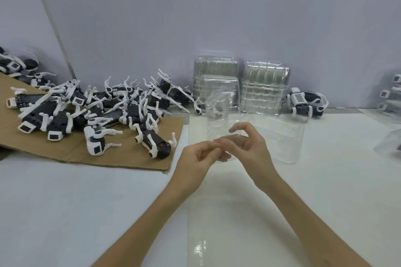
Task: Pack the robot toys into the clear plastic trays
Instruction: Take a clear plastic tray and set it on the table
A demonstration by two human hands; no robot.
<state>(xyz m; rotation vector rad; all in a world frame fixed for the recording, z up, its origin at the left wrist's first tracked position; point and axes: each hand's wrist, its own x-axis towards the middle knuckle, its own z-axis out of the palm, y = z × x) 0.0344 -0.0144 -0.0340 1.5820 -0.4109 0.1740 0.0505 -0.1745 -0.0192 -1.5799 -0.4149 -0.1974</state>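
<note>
Item, far left: heap of black-and-white plastic robot dog toys (pixel 97 110), legs tangled, lying on a brown corrugated cardboard sheet (pixel 65 151) spread over the white tabletop (pixel 86 201); further toys at the left edge were cut off. Item, centre: left hand (pixel 195 156), fingers curled and pinching the lower rim of an upright clear moulded plastic tray (pixel 221 115). The right hand (pixel 251 147) held the same rim from the other side, thumb and middle fingers pinching, index finger lifted free. The tray rose above and just beyond the fingers, long axis vertical, and seemed empty; its outline was faint against what stood behind. The heap lay to the left of the tray, so the left hand was judged nearer for a pick. Item, behind: two stacks of nested clear plastic trays (pixel 265 89) leaning at the grey wall. Item, right of the hands: flat clear plastic tray (pixel 282 138) resting on the tabletop. Item, beyond it: single standing robot dog toy (pixel 303 102). Item, right edge: packed toys in trays (pixel 390 93), cut off, count unclear.
</note>
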